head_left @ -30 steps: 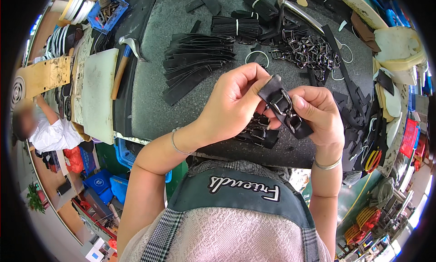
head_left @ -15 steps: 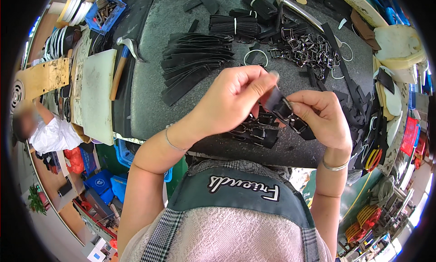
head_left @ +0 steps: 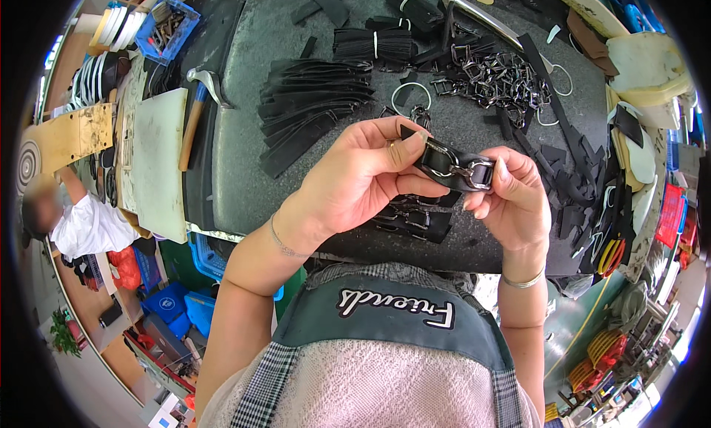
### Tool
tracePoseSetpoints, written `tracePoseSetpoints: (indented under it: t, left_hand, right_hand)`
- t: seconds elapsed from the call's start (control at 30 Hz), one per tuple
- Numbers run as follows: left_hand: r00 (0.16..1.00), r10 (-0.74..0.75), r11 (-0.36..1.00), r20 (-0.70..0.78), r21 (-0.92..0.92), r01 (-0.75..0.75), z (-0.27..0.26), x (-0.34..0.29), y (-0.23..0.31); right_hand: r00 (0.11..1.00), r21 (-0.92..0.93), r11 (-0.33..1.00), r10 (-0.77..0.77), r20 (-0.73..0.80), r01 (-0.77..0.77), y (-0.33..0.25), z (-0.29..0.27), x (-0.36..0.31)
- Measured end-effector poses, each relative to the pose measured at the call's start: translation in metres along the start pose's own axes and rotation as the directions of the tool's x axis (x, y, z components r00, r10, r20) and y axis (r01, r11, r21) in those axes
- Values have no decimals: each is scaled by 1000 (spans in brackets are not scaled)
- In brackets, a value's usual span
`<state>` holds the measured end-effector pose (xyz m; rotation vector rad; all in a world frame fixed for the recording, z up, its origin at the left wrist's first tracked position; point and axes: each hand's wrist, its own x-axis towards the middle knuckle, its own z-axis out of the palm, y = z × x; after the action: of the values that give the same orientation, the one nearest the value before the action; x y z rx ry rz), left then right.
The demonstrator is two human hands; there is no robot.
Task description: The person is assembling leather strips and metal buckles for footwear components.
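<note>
A: In the head view, where's the piece being handled?

B: Just right of the frame's centre: a black strap with dark metal links (head_left: 449, 168), raised over the worktop (head_left: 252, 72); the left hand (head_left: 357, 172) has its grip pinched on the left end, the right hand (head_left: 522, 198) its grip pinched on the right

A: How far along does it look?

B: Metal already sits on this strap, and similar fitted straps (head_left: 416, 219) lie below the hands. I'd judge plenty remains: fanned black strips (head_left: 311, 105) upper left of centre, a heap of metal buckles (head_left: 495, 85) upper right
</note>
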<state>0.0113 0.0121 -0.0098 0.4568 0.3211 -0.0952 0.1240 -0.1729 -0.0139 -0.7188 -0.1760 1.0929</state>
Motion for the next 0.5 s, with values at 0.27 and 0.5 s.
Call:
tracePoseSetpoints:
  t: [0.27,0.5]
  left_hand:
    - [990,122,830,-69,554,-64,6,-1,6]
    - [994,88,907,-71,417,-51,1,0,0]
  right_hand:
    - [983,-333,942,-21,-182,-42,-5,17,-3]
    - [965,-206,976,-124,-232,76,1,5,1]
